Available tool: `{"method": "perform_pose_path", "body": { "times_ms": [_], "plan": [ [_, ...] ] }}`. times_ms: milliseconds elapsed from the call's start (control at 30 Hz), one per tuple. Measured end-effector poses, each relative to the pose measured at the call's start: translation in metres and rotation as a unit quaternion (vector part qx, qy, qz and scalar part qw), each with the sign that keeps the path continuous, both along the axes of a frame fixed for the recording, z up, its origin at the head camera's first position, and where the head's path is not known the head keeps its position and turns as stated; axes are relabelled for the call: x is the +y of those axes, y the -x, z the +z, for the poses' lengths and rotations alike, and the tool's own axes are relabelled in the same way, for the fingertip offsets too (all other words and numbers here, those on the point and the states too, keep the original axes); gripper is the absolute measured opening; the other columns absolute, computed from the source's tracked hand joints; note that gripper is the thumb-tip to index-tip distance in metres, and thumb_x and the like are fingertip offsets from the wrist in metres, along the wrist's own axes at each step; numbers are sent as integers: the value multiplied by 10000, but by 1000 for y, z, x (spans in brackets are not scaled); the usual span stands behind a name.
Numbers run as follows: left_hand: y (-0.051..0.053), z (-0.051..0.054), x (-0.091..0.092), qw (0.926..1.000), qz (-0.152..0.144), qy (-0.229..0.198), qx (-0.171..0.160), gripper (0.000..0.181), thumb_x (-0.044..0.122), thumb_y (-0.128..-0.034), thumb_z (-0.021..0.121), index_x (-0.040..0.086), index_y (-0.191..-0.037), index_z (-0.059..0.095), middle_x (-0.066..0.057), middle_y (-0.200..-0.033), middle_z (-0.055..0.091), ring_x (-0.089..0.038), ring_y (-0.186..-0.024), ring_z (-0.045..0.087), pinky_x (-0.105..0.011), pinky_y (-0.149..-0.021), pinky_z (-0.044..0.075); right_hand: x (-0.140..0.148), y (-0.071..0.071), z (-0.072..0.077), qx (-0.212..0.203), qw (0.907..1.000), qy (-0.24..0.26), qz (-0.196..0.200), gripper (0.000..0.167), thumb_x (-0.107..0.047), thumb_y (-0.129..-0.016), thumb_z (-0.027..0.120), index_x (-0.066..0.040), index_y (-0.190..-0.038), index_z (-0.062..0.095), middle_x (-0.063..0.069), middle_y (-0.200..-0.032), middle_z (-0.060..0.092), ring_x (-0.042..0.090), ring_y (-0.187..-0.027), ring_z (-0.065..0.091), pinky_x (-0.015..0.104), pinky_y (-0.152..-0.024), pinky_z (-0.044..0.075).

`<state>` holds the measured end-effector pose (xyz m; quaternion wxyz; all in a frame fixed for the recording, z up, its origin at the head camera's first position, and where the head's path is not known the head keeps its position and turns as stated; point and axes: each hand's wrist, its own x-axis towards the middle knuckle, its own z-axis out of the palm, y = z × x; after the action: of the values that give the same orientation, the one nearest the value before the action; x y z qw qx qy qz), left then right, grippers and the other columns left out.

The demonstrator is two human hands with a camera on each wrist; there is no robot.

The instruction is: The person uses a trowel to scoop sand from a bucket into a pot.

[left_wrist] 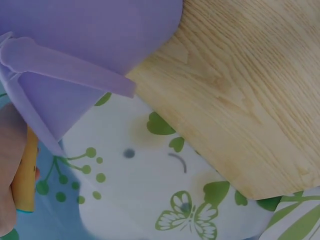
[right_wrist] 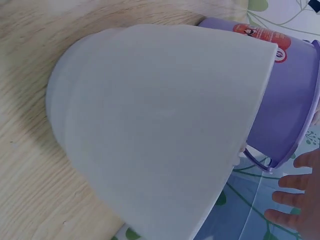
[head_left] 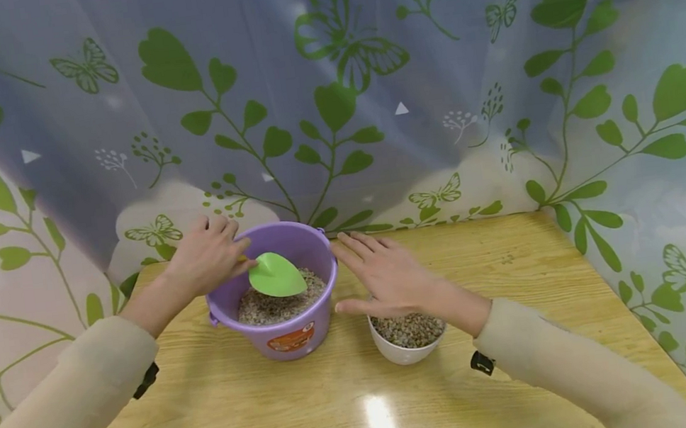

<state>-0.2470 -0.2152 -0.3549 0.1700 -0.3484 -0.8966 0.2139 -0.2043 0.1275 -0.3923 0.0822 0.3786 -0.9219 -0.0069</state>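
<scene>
My left hand (head_left: 207, 256) grips a small toy shovel by its orange-yellow handle (left_wrist: 26, 175). The shovel's green blade (head_left: 276, 276) hangs inside a purple bucket (head_left: 255, 333), over the coarse grit (head_left: 267, 309) in it. My right hand (head_left: 385, 273) has its fingers extended, palm down, beside the bucket's right rim; whether the fingertips touch the rim I cannot tell. Below that hand stands a white bowl (right_wrist: 160, 125), holding grit (head_left: 409, 331) that looks similar. Part of the bowl's far rim is hidden by the hand.
Both containers stand on a wood-grain table (head_left: 278, 422). A curtain (head_left: 277, 93) with green leaves and butterflies hangs behind the table and along its sides. The bucket's purple handle (left_wrist: 75, 67) hangs down on its outer side.
</scene>
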Motion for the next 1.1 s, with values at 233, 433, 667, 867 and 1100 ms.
{"method": "perform_pose_path", "body": {
  "times_ms": [233,433,667,867,1100],
  "plan": [
    [7,-7,4,9998,23,167,-45,451,565,-984,663,123,-1055,722,-153,-1073,690,-333,-1024,637,-480,-899,519,-7,6,0,38,10000,-50,-42,1218,-939,-844,-70,-99,-1688,188,198,-1728,285,405,-1581,358,561,-1269,334],
    [11,-12,10,9998,-92,90,-130,449,540,-968,696,111,-1092,741,-182,-1143,696,-358,-1120,645,-528,-984,524,-11,10,-2,32,9999,-91,-98,1238,-944,-833,-81,-91,-1685,201,192,-1729,290,405,-1576,369,555,-1265,345],
    [16,-19,13,9996,-160,233,-21,452,545,-962,703,115,-1092,755,-169,-1108,705,-340,-1104,647,-496,-946,520,-13,13,-1,31,9996,-203,-184,1238,-940,-838,-69,-75,-1683,195,194,-1738,258,390,-1588,350,545,-1278,326],
    [19,-21,16,9994,-184,302,-49,459,546,-966,700,107,-1093,749,-174,-1127,710,-342,-1103,655,-513,-972,535,-14,14,-1,38,9994,-264,-203,1219,-926,-851,-61,-70,-1685,176,195,-1740,253,391,-1591,345,544,-1280,322],
    [19,-21,19,9987,-117,460,-182,454,536,-973,685,106,-1109,736,-164,-1170,705,-330,-1113,640,-530,-1016,525,-14,14,-1,25,9995,-254,-208,1213,-924,-856,-50,-68,-1684,178,194,-1737,265,392,-1586,353,549,-1272,336]
  ]
}}
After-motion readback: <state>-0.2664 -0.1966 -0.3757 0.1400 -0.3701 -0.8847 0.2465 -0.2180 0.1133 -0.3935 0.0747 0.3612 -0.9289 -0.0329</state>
